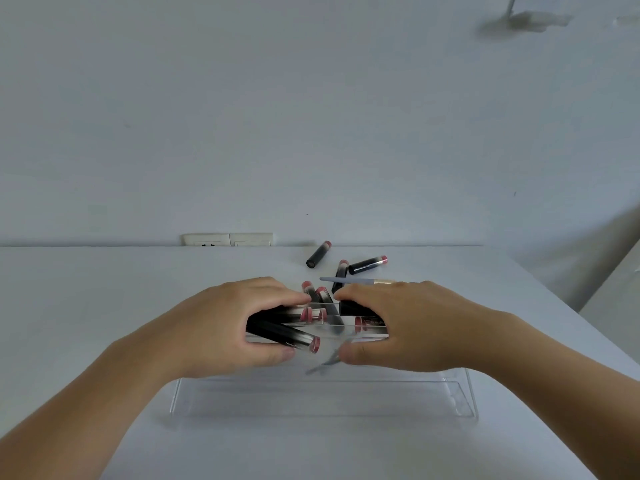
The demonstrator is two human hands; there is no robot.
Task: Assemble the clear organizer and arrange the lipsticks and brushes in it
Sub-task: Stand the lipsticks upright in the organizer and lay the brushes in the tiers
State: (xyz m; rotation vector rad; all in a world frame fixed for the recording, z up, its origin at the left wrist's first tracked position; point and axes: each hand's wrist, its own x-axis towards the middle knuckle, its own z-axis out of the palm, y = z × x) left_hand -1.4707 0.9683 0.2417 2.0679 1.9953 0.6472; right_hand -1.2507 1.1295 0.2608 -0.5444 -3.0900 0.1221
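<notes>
A clear organizer tray [322, 407] lies on the white table close to me. Just beyond it, my left hand [239, 323] and my right hand [401, 323] both grip a clear divider piece [332, 329], one at each end. A black lipstick with a pink end [287, 339] lies under my left fingers, apparently against the clear piece. More black-and-pink lipsticks [318, 254] are scattered behind the hands. A brush with a pale blue handle and gold ferrule [353, 280] lies across them; its bristles are hidden by my right hand.
The table [104, 306] meets a white wall at the back, where two wall sockets [227, 239] sit at the edge. The table's right edge runs diagonally at the far right, with a pale surface [616, 292] beyond it.
</notes>
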